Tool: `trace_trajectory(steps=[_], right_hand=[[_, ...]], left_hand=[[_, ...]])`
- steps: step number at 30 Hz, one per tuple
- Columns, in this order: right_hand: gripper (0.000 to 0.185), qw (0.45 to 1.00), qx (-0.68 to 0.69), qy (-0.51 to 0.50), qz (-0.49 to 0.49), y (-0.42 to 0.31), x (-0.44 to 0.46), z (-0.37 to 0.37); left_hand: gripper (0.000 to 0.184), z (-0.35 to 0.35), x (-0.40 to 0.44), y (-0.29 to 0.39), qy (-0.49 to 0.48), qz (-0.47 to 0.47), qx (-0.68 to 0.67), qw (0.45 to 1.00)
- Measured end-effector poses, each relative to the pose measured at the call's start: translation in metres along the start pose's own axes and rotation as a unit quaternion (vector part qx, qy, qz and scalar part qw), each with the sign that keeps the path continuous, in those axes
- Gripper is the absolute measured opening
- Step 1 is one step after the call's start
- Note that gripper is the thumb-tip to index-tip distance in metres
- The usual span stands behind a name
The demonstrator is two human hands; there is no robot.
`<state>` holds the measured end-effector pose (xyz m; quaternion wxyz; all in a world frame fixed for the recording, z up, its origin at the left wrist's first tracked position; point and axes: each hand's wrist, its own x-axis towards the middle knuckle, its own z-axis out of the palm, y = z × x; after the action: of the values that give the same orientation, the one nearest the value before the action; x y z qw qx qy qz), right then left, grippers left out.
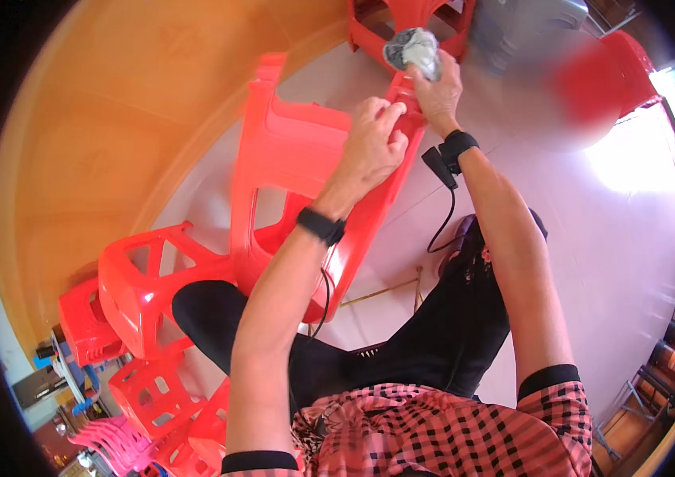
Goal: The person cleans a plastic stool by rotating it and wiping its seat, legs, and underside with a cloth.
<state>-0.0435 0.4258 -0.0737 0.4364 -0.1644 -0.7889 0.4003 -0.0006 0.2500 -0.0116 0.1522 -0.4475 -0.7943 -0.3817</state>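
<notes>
A red plastic stool (293, 147) lies tilted before me, its legs pointing up and away. My left hand (369, 147) rests on the stool's right leg, fingers curled on its edge near the upper end. Beyond it, my right hand (439, 91) grips a crumpled grey and white cloth (415, 52) at the tip of that leg. Both wrists wear black bands, and a small black device hangs on a cable beside the right one.
More red stools (158, 278) stand at the lower left, with pink items (119, 445) below. Another red stool (409, 12) is at the top, beside a grey container (524, 28). An orange wooden surface (115, 119) curves along the left. Bottles and racks line the right edge.
</notes>
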Motion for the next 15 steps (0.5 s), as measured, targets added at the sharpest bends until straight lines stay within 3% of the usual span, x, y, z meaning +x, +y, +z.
trace_trajectory(steps=[2,4,6,8,10,11,12,13,15], right_hand=[[0.058,0.995,0.021,0.100,0.002,-0.003,0.007,0.001],[0.056,0.991,0.068,0.116,0.008,-0.023,0.022,-0.001],[0.052,0.994,0.067,0.091,-0.002,-0.071,0.025,-0.013],[0.047,0.978,0.195,-0.069,0.018,-0.124,0.010,-0.023],[0.042,0.848,0.432,-0.252,0.176,-0.167,-0.025,-0.021],[0.041,0.812,0.404,-0.354,0.229,-0.180,-0.044,-0.024],[0.040,0.764,0.369,-0.450,0.279,-0.188,-0.065,-0.023],[0.041,0.787,0.230,-0.504,0.271,-0.183,-0.096,-0.004],[0.041,0.695,0.311,-0.544,0.352,-0.188,-0.158,0.014]], left_hand=[[0.035,-0.032,-0.027,0.011,-0.021,-0.092,-0.026,0.995],[0.031,-0.080,-0.063,0.025,-0.043,-0.203,-0.069,0.976],[0.028,-0.114,-0.109,0.034,0.039,-0.380,-0.193,0.904],[0.029,-0.150,-0.159,0.032,0.111,-0.513,-0.220,0.822],[0.032,-0.170,-0.221,0.023,0.241,-0.545,-0.333,0.731],[0.032,-0.177,-0.246,0.022,0.248,-0.543,-0.335,0.730],[0.032,-0.183,-0.268,0.021,0.287,-0.581,-0.366,0.668],[0.033,-0.186,-0.278,0.022,0.322,-0.613,-0.396,0.603],[0.034,-0.198,-0.268,0.035,0.340,-0.602,-0.387,0.610]])
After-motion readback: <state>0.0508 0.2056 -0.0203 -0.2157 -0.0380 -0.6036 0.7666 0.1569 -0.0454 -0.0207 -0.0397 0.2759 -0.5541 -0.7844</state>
